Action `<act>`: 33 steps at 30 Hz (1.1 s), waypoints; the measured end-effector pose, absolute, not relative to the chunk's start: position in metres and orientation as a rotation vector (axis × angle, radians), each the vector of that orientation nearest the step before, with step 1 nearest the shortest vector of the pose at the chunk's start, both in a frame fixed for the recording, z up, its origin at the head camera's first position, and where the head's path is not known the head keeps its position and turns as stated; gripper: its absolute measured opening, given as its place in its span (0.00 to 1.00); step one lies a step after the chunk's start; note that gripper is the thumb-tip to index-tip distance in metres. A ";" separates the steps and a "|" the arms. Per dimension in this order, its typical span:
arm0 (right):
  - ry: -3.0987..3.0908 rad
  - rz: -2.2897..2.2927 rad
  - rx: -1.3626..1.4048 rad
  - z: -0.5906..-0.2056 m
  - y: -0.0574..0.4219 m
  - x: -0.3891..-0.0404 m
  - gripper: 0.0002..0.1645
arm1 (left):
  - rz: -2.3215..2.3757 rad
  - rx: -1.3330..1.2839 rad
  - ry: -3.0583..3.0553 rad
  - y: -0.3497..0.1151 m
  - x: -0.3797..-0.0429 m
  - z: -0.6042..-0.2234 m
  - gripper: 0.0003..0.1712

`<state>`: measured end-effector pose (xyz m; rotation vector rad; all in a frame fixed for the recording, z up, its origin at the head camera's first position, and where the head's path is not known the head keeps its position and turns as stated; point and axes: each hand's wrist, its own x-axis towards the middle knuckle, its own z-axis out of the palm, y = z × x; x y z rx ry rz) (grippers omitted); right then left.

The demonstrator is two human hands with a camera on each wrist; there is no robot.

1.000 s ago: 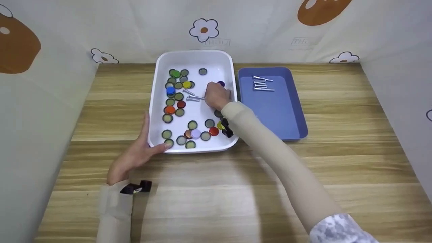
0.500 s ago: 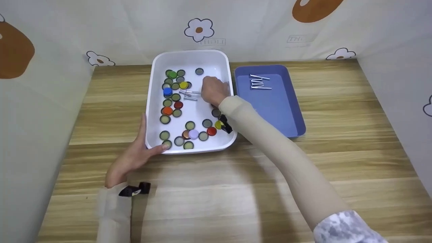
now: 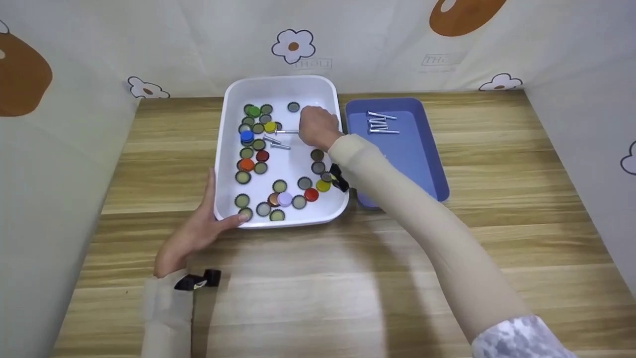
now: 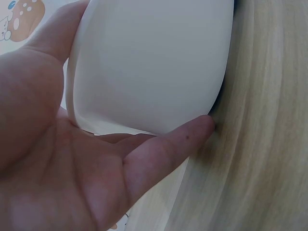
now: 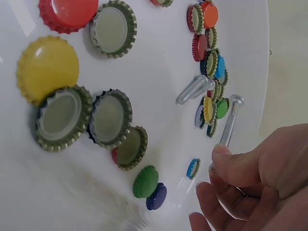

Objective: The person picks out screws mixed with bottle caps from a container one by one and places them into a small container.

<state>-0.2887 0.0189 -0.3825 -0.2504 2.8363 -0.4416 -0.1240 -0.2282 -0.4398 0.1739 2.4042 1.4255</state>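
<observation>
With thumb and fingers spread wide, the left hand (image 3: pixel 191 232) is gripping the white rectangular plastic tray (image 3: pixel 293 166) by its near-left corner, apparently steadying it. Inside that tray, round crimped multicoloured bottle caps (image 3: pixel 246 164) are surrounding two loose silver metal bolts (image 3: pixel 280 146). Over its right half, the right hand (image 3: pixel 318 127) is pinching another silver metal bolt (image 5: pixel 231 122) closely by its shank, leaving the head free. Right of it, a blue rectangular tray (image 3: pixel 397 161) is keeping more bolts (image 3: pixel 384 132) apart from the caps.

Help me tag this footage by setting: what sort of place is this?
Probably a small staged tabletop workstation, judging by the wood-grain table, printed sheeting around three sides, and a white tray of bottle caps and bolts.
</observation>
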 end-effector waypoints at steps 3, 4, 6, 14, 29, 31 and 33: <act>2.829 -0.439 -0.275 -0.377 0.022 -0.288 0.15 | 1.434 0.174 2.406 -0.229 -0.123 -0.440 0.70; 2.826 -0.441 -0.284 -0.375 0.024 -0.289 0.15 | 1.446 0.182 2.403 -0.228 -0.124 -0.441 0.70; 2.822 -0.455 -0.308 -0.372 0.030 -0.290 0.15 | 1.471 0.196 2.393 -0.228 -0.124 -0.441 0.70; 2.811 -0.567 -0.364 -0.363 0.055 -0.293 0.14 | 1.507 0.216 2.376 -0.229 -0.124 -0.443 0.70; 2.754 -0.760 -0.547 -0.368 0.093 -0.297 0.10 | 1.507 0.250 2.382 -0.228 -0.124 -0.443 0.69; 2.744 -0.782 -0.565 -0.370 0.098 -0.297 0.09 | 1.506 0.255 2.384 -0.229 -0.125 -0.443 0.69; 2.733 -0.807 -0.590 -0.371 0.102 -0.298 0.08 | 1.499 0.255 2.388 -0.229 -0.125 -0.443 0.69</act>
